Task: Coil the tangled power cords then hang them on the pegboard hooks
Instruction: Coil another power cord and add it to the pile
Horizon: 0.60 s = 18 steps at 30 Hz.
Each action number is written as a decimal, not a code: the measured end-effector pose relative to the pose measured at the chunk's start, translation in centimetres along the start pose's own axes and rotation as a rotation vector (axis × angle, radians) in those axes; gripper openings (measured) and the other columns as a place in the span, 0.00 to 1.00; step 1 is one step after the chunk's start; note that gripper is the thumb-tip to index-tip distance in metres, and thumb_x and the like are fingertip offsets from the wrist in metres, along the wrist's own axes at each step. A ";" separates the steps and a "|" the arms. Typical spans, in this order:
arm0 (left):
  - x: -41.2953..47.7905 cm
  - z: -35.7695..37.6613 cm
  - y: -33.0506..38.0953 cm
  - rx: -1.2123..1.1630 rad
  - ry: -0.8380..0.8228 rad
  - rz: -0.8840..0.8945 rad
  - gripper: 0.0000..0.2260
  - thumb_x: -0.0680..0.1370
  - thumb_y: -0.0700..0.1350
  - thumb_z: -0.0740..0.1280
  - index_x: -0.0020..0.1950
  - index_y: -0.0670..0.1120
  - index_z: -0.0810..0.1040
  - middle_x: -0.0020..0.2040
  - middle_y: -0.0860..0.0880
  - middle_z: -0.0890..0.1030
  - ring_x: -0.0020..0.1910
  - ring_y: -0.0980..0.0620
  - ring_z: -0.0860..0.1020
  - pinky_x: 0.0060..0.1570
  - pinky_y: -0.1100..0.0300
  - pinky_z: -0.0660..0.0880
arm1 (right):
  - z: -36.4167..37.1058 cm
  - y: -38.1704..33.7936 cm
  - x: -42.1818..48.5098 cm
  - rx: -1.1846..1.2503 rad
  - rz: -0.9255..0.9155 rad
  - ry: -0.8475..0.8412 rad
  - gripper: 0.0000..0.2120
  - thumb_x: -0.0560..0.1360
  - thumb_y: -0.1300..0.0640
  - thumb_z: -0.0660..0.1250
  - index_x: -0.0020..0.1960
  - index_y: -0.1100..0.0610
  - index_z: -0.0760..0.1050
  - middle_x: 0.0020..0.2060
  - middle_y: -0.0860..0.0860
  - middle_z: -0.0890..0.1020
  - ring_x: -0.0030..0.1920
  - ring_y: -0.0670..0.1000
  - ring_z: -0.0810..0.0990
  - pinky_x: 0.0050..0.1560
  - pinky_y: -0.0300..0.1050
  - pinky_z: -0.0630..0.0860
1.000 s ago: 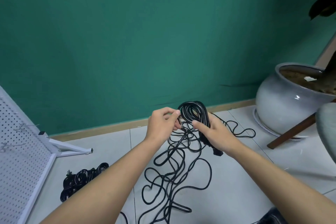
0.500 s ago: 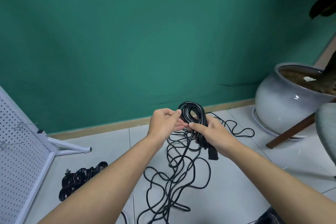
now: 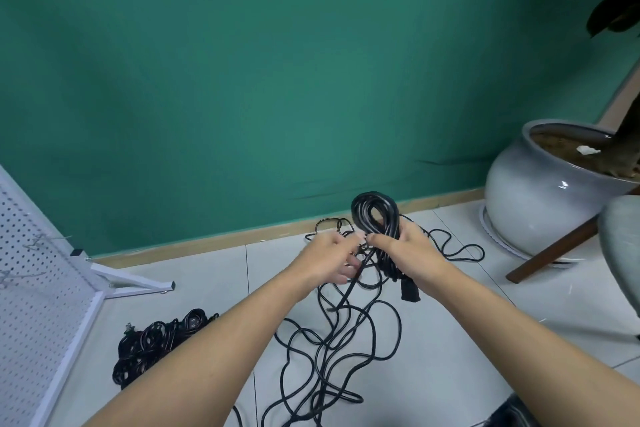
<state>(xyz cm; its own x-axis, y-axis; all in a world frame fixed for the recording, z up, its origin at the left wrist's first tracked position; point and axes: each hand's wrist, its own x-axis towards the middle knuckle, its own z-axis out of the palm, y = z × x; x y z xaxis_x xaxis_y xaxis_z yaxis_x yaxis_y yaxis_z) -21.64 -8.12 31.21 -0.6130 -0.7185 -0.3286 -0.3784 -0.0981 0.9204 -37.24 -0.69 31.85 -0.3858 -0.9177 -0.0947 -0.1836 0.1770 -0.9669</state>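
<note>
My right hand [image 3: 412,251] grips a black coil of power cord [image 3: 374,215] whose loops stand up above the fingers; a black plug [image 3: 409,291] hangs below that hand. My left hand [image 3: 330,258] is just left of the coil, fingers curled round a strand of the same cord that runs down into the tangled black cords [image 3: 332,354] on the tiled floor. A white pegboard [image 3: 31,305] with wire hooks [image 3: 38,241] stands at the left.
A second bundle of black cords [image 3: 152,347] lies on the floor beside the pegboard's white foot [image 3: 138,282]. A large grey plant pot [image 3: 540,194] stands at the right, with a wooden leg [image 3: 561,246] and a grey seat edge in front of it. The green wall is behind.
My left hand has dropped lower and drawn the strand down to the left of the coil. The coil in my right hand has risen slightly.
</note>
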 end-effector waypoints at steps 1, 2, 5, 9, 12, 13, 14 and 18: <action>0.0 0.1 -0.6 0.093 -0.134 -0.003 0.18 0.84 0.59 0.62 0.55 0.45 0.78 0.46 0.48 0.87 0.45 0.50 0.87 0.48 0.55 0.78 | -0.3 0.0 0.2 0.028 0.004 0.038 0.03 0.78 0.62 0.71 0.49 0.57 0.78 0.31 0.44 0.79 0.32 0.47 0.75 0.34 0.40 0.71; 0.1 0.1 -1.2 0.173 -0.238 0.029 0.17 0.85 0.58 0.60 0.54 0.46 0.79 0.45 0.48 0.87 0.45 0.50 0.86 0.47 0.55 0.75 | -0.7 0.0 0.4 0.048 0.008 0.078 0.04 0.78 0.61 0.72 0.48 0.56 0.77 0.30 0.44 0.79 0.31 0.47 0.75 0.34 0.41 0.70; 0.3 -0.3 -2.7 0.324 -0.285 0.144 0.15 0.87 0.54 0.58 0.50 0.50 0.81 0.38 0.48 0.84 0.40 0.52 0.82 0.45 0.56 0.72 | -1.4 -0.1 0.4 0.144 0.021 0.134 0.05 0.77 0.61 0.73 0.48 0.55 0.77 0.30 0.45 0.81 0.33 0.49 0.78 0.37 0.44 0.72; 0.5 -0.7 -2.4 0.463 -0.183 0.144 0.16 0.86 0.54 0.59 0.46 0.53 0.82 0.30 0.50 0.74 0.30 0.52 0.75 0.38 0.60 0.75 | -1.2 -0.4 0.2 0.325 0.101 0.114 0.05 0.77 0.63 0.73 0.49 0.60 0.77 0.34 0.53 0.83 0.34 0.56 0.81 0.47 0.56 0.77; 0.4 -0.2 -1.8 0.587 -0.107 0.201 0.15 0.84 0.55 0.62 0.47 0.52 0.86 0.28 0.55 0.70 0.29 0.54 0.69 0.32 0.63 0.69 | -1.2 -0.2 0.2 0.348 0.137 0.094 0.03 0.78 0.65 0.71 0.49 0.63 0.77 0.37 0.56 0.83 0.36 0.56 0.83 0.51 0.59 0.78; 0.2 0.0 -1.6 0.613 -0.096 0.220 0.15 0.84 0.55 0.63 0.47 0.52 0.87 0.27 0.55 0.71 0.28 0.56 0.68 0.32 0.63 0.67 | -1.2 -0.1 0.3 0.366 0.147 0.090 0.03 0.79 0.65 0.70 0.51 0.64 0.77 0.39 0.57 0.83 0.38 0.56 0.84 0.50 0.58 0.79; 0.1 0.3 -1.5 0.637 -0.094 0.234 0.15 0.83 0.56 0.64 0.47 0.52 0.87 0.27 0.56 0.71 0.27 0.58 0.69 0.33 0.64 0.67 | -1.1 -0.1 0.3 0.393 0.161 0.089 0.04 0.79 0.66 0.70 0.52 0.65 0.76 0.41 0.58 0.82 0.39 0.55 0.84 0.48 0.56 0.80; -0.1 1.3 -1.0 0.768 -0.116 0.275 0.14 0.83 0.56 0.64 0.48 0.52 0.87 0.31 0.55 0.74 0.31 0.58 0.71 0.41 0.59 0.69 | -0.9 -0.4 0.1 0.438 0.211 0.061 0.03 0.80 0.67 0.68 0.51 0.66 0.76 0.41 0.58 0.80 0.35 0.53 0.82 0.39 0.51 0.85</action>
<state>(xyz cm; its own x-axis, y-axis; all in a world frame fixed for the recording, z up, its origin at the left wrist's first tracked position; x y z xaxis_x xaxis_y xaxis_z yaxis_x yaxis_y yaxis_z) -22.14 -7.03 30.03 -0.8045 -0.5686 -0.1713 -0.5478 0.5992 0.5838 -38.03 -0.58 32.42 -0.4285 -0.8530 -0.2981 0.2971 0.1785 -0.9380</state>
